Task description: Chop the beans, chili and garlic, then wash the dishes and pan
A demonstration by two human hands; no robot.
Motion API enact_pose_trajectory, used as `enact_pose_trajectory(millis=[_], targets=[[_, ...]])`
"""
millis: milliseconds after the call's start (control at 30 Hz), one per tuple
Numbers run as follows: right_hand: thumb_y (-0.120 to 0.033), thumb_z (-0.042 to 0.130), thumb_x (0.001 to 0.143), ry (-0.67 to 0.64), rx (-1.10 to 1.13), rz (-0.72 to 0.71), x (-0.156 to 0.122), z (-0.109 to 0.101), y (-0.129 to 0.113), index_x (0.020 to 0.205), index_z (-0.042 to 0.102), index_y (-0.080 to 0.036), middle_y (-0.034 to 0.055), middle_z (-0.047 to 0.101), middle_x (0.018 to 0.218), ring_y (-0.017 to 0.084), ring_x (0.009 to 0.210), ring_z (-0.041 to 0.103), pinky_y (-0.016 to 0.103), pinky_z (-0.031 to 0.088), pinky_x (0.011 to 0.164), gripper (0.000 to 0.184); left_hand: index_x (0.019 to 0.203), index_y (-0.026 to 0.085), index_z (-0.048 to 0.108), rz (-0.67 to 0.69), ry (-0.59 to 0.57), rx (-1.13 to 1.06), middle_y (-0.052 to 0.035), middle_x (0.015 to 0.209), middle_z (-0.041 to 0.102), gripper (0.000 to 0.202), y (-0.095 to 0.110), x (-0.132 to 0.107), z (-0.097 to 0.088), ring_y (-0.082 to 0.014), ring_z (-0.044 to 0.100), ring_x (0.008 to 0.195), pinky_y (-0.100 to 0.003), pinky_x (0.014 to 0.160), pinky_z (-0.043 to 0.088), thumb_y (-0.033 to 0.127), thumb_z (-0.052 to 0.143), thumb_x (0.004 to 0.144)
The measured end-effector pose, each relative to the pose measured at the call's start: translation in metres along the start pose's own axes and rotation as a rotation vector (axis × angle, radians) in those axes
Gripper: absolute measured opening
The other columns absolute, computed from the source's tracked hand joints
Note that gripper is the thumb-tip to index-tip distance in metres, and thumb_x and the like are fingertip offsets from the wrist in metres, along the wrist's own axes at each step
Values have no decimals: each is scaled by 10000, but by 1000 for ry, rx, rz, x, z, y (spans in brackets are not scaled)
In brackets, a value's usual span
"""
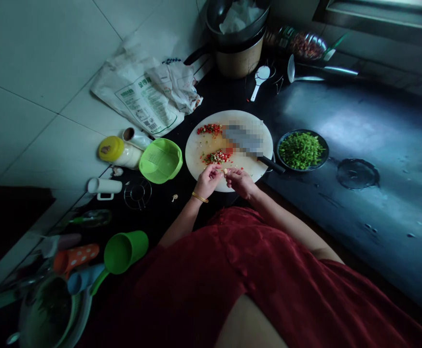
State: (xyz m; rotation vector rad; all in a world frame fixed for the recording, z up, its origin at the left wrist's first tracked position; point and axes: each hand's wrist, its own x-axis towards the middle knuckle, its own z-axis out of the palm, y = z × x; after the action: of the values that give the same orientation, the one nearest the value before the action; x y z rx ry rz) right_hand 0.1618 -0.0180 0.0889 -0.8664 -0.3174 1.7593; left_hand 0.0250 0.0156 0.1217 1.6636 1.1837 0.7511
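Observation:
My left hand (207,181) and my right hand (239,181) meet at the near edge of a round white cutting board (254,121). Both pinch a small pale piece, probably a garlic clove (226,170), between their fingertips. On the board lie a pile of chopped red chilli (210,129) and a mixed red and pale chopped pile (217,157). A cleaver (249,142) rests flat on the board, its dark handle pointing right toward me.
A dark bowl of chopped green vegetable (301,150) sits right of the board. A green strainer (161,160), a yellow-lidded jar (119,151), plastic bags (149,92), a pot (238,46) and a ladle (307,72) ring the counter. Green and coloured cups (124,251) stand near left.

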Motion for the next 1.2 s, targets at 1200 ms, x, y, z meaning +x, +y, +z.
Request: enact_pose_trajectory(millis=[1200], targets=[[-411,677,627,107,-398,-174,-2,-5,9,651,534,-188,-55,460,525,50,441,316,214,224,414,266,798,121,675,-411,50,-313,5,616,631,322,-22,-3,17,-63,535,510,-191,498,432,395,753,649]])
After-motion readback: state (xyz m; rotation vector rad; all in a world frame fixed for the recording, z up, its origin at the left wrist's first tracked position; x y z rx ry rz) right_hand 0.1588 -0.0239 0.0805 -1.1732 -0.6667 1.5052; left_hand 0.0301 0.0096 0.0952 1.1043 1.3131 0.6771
